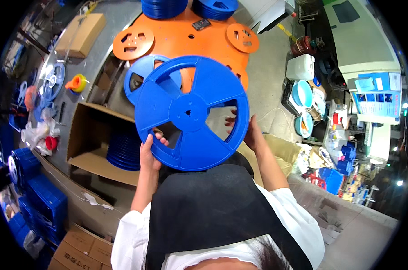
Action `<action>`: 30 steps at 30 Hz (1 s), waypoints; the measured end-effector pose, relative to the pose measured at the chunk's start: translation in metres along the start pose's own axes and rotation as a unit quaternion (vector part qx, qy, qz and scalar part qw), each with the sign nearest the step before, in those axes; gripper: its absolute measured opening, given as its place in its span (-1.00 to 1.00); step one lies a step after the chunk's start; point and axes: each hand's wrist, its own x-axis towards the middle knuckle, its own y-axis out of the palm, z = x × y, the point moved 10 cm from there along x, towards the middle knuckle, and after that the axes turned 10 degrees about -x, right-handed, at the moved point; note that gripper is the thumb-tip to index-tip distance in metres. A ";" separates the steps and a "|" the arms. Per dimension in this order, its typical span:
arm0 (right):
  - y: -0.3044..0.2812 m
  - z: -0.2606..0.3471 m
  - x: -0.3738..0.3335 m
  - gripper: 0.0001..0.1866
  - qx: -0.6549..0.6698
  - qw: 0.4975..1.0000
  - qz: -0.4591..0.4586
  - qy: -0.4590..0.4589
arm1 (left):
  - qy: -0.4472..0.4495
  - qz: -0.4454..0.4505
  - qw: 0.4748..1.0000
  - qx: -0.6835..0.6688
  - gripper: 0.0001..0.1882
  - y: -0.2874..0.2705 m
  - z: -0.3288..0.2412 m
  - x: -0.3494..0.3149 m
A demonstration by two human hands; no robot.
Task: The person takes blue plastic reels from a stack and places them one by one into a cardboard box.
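Note:
A large blue plastic reel (195, 126) with wide cutouts and a small centre hole is held up in front of my black apron. My left hand (151, 153) grips its lower left rim, the thumb on the near face and fingertips showing in a cutout. At the right rim is my right hand (253, 135), its fingers behind the reel and partly seen through another cutout. Behind it, a second blue reel (132, 76) is partly hidden. Beyond stands an orange table (190, 47) with orange discs (132, 42) around its edge.
Stacks of blue reels (164, 8) stand at the table's far side near a small black device (201, 24). Left of me, an open carton (84, 130) holds several blue reels (123, 150). A grey workbench (84, 63) carries a tape roll (77, 83). Light blue basins (301, 93) are at right.

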 end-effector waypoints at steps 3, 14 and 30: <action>-0.108 -0.153 -0.025 -0.43 -0.372 0.913 -0.092 0.142 | 0.052 -0.077 0.994 0.060 -0.60 -0.021 -0.018 -0.006; -0.095 -0.191 -0.139 -0.79 -0.245 0.902 -0.051 0.352 | 0.185 -0.157 0.970 0.013 -0.71 -0.084 -0.069 0.026; -0.143 -0.184 -0.158 -0.72 -0.542 0.779 -0.128 0.288 | 0.205 -0.229 0.952 0.000 -0.69 -0.229 -0.019 0.233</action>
